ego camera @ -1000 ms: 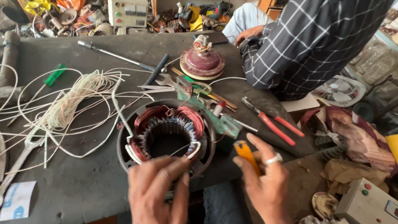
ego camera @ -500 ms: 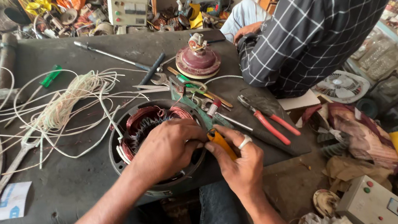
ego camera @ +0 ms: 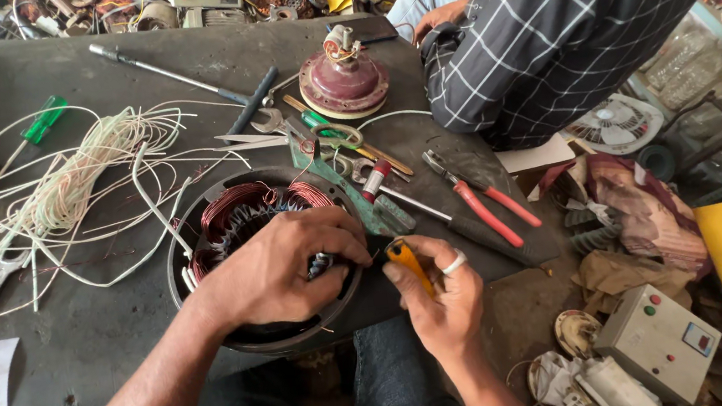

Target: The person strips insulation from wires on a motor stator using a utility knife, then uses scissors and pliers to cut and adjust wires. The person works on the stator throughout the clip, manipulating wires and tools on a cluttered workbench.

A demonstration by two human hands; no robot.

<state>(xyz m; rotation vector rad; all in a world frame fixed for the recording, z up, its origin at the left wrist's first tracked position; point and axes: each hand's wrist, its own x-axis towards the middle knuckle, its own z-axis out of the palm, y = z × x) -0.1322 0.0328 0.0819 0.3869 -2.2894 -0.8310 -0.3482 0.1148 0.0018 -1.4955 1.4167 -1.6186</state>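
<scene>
Since a second ago, when both hands hovered short of it, the left hand (ego camera: 273, 273) has come forward to lie over the round dark metal motor stator with copper-red windings (ego camera: 258, 243), which sits at the near edge of the dark, scuffed bench (ego camera: 74, 330); its grip is curled down onto the inner ring of steel teeth, though whether the fingertips pinch anything is hidden. The right hand (ego camera: 440, 290), with a pale ring on one finger, has closed in just beside the stator's right rim, its grip pressed together on a small tool with a smooth orange-yellow plastic handle (ego camera: 409, 261) whose tip points toward the left hand's fingers. The view has also shifted closer and slightly rightward. Beyond the stator lie slim pliers with glossy red handles (ego camera: 485, 206) and a green-handled tool (ego camera: 333, 165) among loose steel tools. To the left, a tangled bundle of thin cream-white wire (ego camera: 73, 179) loops across the bench. Farther back stands a domed maroon metal motor cover (ego camera: 344, 81). At the far right sits another person in a dark shirt with a white check (ego camera: 568, 21).
</scene>
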